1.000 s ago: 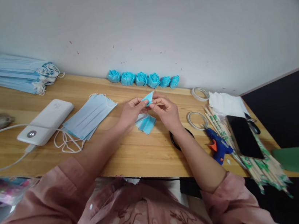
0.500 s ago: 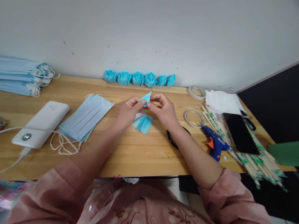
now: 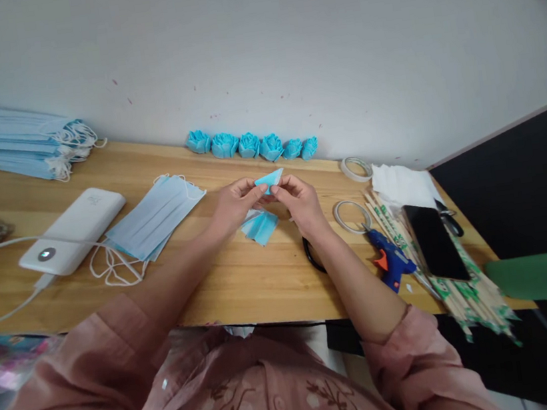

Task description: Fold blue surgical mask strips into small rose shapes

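Between my two hands is a small folded piece of blue mask fabric (image 3: pixel 269 179), pointed at its upper right. My left hand (image 3: pixel 237 203) pinches its left side, thumb in front. On the other side my right hand (image 3: pixel 299 200) grips it between thumb and fingers. Just below them, loose cut pieces of blue and white mask fabric (image 3: pixel 261 227) lie on the wooden table (image 3: pixel 243 283). Behind my hands, several blue fabric roses (image 3: pixel 249 145) stand in a row along the wall. Part of a black ring-shaped thing (image 3: pixel 312 256) shows beside my right forearm.
Left: a stack of face masks (image 3: pixel 18 141), a few masks (image 3: pixel 154 214), a white power bank (image 3: pixel 75 231) with its cable. Right: two tape rolls (image 3: pixel 352 217), a blue glue gun (image 3: pixel 389 258), a phone (image 3: pixel 434 241) on wrapped chopsticks (image 3: pixel 460 301), white tissue (image 3: pixel 402 185).
The folded fabric has turned slightly in my fingers, with more of its pale side showing at the tip. Both hands keep their grip; the whole view has shifted slightly.
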`<state>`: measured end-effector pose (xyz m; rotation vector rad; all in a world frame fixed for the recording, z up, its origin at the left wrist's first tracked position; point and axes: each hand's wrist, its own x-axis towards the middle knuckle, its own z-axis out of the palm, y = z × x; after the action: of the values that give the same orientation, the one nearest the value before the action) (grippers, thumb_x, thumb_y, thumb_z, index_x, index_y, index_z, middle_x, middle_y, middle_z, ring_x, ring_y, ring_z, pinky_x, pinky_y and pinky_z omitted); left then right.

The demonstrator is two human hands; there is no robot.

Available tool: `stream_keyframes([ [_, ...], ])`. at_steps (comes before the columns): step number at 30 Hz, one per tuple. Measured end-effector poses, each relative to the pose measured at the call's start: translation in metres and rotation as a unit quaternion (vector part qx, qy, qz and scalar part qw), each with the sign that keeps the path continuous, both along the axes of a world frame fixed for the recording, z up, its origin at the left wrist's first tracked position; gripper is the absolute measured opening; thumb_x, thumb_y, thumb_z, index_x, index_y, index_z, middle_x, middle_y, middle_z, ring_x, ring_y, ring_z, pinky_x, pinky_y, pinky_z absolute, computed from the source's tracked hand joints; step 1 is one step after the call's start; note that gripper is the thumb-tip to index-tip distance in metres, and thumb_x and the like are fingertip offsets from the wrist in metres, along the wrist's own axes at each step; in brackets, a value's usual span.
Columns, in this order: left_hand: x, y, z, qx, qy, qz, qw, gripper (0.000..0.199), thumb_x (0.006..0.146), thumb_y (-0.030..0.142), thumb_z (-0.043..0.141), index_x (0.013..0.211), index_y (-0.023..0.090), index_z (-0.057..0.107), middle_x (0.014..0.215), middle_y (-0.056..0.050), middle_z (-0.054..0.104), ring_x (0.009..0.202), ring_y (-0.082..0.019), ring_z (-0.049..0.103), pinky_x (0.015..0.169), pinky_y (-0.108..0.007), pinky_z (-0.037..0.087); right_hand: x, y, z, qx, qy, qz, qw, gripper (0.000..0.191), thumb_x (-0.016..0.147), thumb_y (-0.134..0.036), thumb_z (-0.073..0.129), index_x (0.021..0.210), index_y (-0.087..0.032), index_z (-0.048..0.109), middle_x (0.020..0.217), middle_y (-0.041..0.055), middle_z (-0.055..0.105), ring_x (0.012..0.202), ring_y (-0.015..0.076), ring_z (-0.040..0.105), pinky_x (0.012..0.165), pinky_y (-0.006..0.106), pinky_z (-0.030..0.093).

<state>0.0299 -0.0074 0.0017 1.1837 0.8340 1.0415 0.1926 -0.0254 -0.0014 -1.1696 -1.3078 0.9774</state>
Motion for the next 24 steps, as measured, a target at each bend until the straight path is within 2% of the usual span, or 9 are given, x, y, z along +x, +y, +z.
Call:
stream_keyframes([
  [4,0.0005,-0.0011,0.004,-0.012,0.015,-0.022,1.0,0.027,0.075,0.04,0.077,0.079,0.017,0.065,0.079,-0.001,0.069,0.072,-0.013,0.061,0.071,-0.028,0.047,-0.0004,-0.0014,0.0048,-0.012,0.035,-0.004,0.999,0.025,0.077,-0.046,0.076,0.083,-0.024,0.065,0.082,-0.0017,0.069,0.078,0.0147,0.064,0.085,0.034,0.056],
  [8,-0.0008,-0.0006,0.004,0.002,0.029,-0.016,0.999,0.024,0.076,0.039,0.074,0.076,0.018,0.064,0.077,-0.001,0.067,0.071,-0.013,0.06,0.072,-0.029,0.048,-0.0011,-0.0016,0.0056,-0.016,0.063,0.007,0.998,0.023,0.075,-0.043,0.077,0.081,-0.023,0.066,0.083,-0.0022,0.068,0.078,0.0141,0.063,0.085,0.033,0.056],
  [18,-0.0006,0.0,0.0015,0.055,0.035,0.02,0.998,0.02,0.077,0.038,0.071,0.077,0.019,0.065,0.074,0.0,0.065,0.071,-0.013,0.058,0.07,-0.028,0.048,-0.0003,-0.0013,0.0028,-0.04,0.029,-0.006,0.999,0.024,0.076,-0.045,0.073,0.084,-0.024,0.066,0.084,-0.0006,0.069,0.08,0.0154,0.064,0.083,0.034,0.055],
  [24,-0.0001,-0.0002,0.001,0.055,0.042,0.017,0.997,0.021,0.079,0.039,0.07,0.078,0.018,0.065,0.075,0.0,0.065,0.071,-0.013,0.058,0.069,-0.027,0.048,-0.0006,-0.0017,0.0035,-0.038,0.038,-0.001,0.999,0.025,0.076,-0.046,0.073,0.085,-0.024,0.067,0.087,-0.0001,0.071,0.081,0.0157,0.065,0.084,0.035,0.056],
])
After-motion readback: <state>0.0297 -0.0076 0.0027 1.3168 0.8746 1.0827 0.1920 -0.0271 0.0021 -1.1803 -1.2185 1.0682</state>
